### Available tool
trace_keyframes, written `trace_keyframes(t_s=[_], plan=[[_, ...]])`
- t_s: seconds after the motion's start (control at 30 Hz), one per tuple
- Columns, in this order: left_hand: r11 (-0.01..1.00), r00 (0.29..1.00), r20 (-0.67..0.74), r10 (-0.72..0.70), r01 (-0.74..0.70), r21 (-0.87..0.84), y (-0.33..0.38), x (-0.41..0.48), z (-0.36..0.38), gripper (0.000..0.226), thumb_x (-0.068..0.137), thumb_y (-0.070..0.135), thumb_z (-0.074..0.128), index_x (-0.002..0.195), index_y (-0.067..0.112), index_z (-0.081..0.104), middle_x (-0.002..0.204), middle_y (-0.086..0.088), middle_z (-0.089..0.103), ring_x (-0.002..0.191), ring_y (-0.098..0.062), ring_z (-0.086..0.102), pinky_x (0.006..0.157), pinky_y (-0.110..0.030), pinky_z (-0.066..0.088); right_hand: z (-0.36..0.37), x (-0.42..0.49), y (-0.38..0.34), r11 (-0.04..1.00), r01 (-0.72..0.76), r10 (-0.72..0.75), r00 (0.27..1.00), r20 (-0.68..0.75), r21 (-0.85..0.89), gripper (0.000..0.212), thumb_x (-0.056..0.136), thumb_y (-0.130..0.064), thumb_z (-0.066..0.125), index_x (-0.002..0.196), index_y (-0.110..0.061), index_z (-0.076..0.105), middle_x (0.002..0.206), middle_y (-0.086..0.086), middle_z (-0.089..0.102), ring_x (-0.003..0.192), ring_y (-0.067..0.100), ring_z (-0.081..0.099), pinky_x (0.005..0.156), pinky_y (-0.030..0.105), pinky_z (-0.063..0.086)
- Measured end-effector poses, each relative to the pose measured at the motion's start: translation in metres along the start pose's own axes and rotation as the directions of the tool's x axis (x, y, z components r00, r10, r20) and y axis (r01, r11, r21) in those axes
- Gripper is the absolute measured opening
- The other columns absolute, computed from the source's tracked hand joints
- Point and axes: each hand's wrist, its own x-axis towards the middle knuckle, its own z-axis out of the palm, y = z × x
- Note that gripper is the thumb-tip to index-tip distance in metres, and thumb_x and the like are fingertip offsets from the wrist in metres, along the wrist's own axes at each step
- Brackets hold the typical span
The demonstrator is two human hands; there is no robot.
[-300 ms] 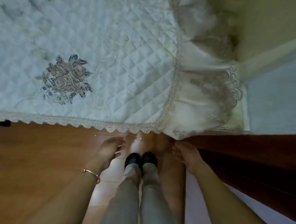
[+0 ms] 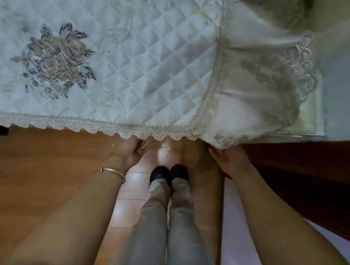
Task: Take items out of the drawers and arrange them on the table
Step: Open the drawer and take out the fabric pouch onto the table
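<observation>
Table (image 2: pixel 166 38), covered by a white quilted cloth (image 2: pixel 130 100), fills the upper view ahead of the person.

- Far left of the cloth: grey-brown embroidered flower motif (image 2: pixel 54 62).
- Cream lace trim (image 2: pixel 87 126) runs along the near hem.
- Left hand (image 2: pixel 129 153), thin gold bangle (image 2: pixel 113 172) at its wrist: fingers loosely curled, tips at the lace hem, nothing seen in them.
- Centre: black shoes (image 2: pixel 169 174) and grey trousers (image 2: pixel 163 224) on pale floor tiles (image 2: pixel 132 191).
- Right hand (image 2: pixel 229 162), well apart from the left: fingertips go under the draped cloth corner (image 2: pixel 255 96); grip cannot be told.
- Far right: dark brown wooden furniture (image 2: pixel 312 173).
</observation>
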Motion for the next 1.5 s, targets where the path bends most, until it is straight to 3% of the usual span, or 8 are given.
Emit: trace_keyframes(t_s=[0.07,0.27,0.4,0.57,0.67,0.77,0.93,1.5], plan=[[0.997,0.999,0.034,0.006,-0.008,0.075,0.001,-0.008,0.002,0.033,0.095,0.0,0.025,0.066,0.008,0.036,0.083,-0.01,0.053,0.082,-0.015,0.06,0.055,-0.026,0.058,-0.001,-0.002,0.003,0.999,-0.014,0.013,1.0,0.018,0.033,0.023,0.096,-0.011,0.037,0.09,-0.023,0.056,0.109,0.0,0.057,0.095,0.017,0.058,0.104,0.035,0.036],[0.966,0.997,0.08,0.022,-0.042,0.254,-0.018,-0.033,-0.017,0.023,0.09,0.004,0.04,0.077,0.015,0.055,0.094,0.0,0.063,0.086,-0.008,0.06,0.073,-0.023,0.045,-0.016,-0.013,0.025,0.997,-0.07,0.071,0.997,-0.033,0.028,0.02,0.095,-0.006,0.038,0.088,-0.013,0.056,0.107,0.005,0.062,0.119,0.025,0.052,0.09,0.032,0.043],[0.987,0.995,0.09,0.045,-0.059,0.151,-0.047,-0.065,-0.035,0.022,0.094,0.008,0.04,0.085,0.013,0.059,0.081,0.003,0.068,0.084,-0.011,0.059,0.059,-0.019,0.055,-0.033,-0.036,0.049,0.996,-0.088,0.088,0.995,-0.05,-0.009,0.033,0.092,-0.005,0.046,0.124,-0.001,0.048,0.138,0.017,0.047,0.126,0.032,0.046,0.093,0.035,0.043],[0.916,0.958,-0.053,0.282,-0.253,0.311,-0.081,-0.115,-0.052,0.025,0.095,0.017,0.044,0.116,0.007,0.052,0.117,-0.007,0.058,0.096,-0.018,0.059,0.082,-0.029,0.048,-0.052,-0.085,0.071,0.987,-0.07,0.072,0.997,0.009,-0.143,0.03,0.095,-0.014,0.045,0.124,-0.008,0.05,0.109,0.005,0.059,0.109,0.025,0.054,0.098,0.036,0.039],[0.62,0.703,-0.104,0.704,-0.536,0.574,-0.095,-0.166,-0.064,0.028,0.092,0.015,0.049,0.119,0.009,0.051,0.118,-0.004,0.055,0.104,-0.017,0.052,0.088,-0.028,0.041,-0.066,-0.13,0.074,0.873,0.175,-0.179,0.983,0.035,-0.455,0.021,0.091,-0.012,0.052,0.11,-0.007,0.059,0.105,0.008,0.063,0.092,0.02,0.06,0.076,0.022,0.046],[0.098,0.413,0.282,0.866,-0.693,0.714,-0.093,-0.197,-0.065,0.035,0.087,0.021,0.046,0.118,0.005,0.052,0.113,0.002,0.049,0.107,-0.008,0.044,0.096,-0.021,0.033,-0.076,-0.171,0.06,0.63,0.533,-0.538,0.824,0.177,-0.565,0.015,0.088,-0.011,0.057,0.09,-0.025,0.063,0.092,-0.007,0.066,0.091,0.009,0.061,0.076,0.012,0.048],[-0.447,0.423,0.676,0.604,-0.522,0.726,-0.08,-0.181,-0.041,0.055,0.085,0.036,0.037,0.123,-0.001,0.052,0.128,-0.018,0.055,0.122,-0.035,0.048,0.104,-0.038,0.034,-0.079,-0.154,0.022,0.049,0.571,-0.689,0.613,0.386,-0.819,0.032,0.088,-0.02,0.057,0.118,-0.008,0.058,0.122,0.009,0.058,0.116,0.024,0.049,0.098,0.039,0.042],[-0.313,0.599,0.547,0.584,-0.456,0.833,-0.113,-0.206,-0.065,0.028,0.09,0.032,0.05,0.104,0.01,0.061,0.106,-0.005,0.06,0.105,-0.021,0.046,0.084,-0.029,0.039,-0.117,-0.179,0.077,-0.031,0.472,-0.561,0.721,0.406,-0.881,0.041,0.087,-0.036,0.055,0.123,-0.016,0.055,0.128,0.003,0.057,0.125,0.021,0.041,0.107,0.035,0.033]])
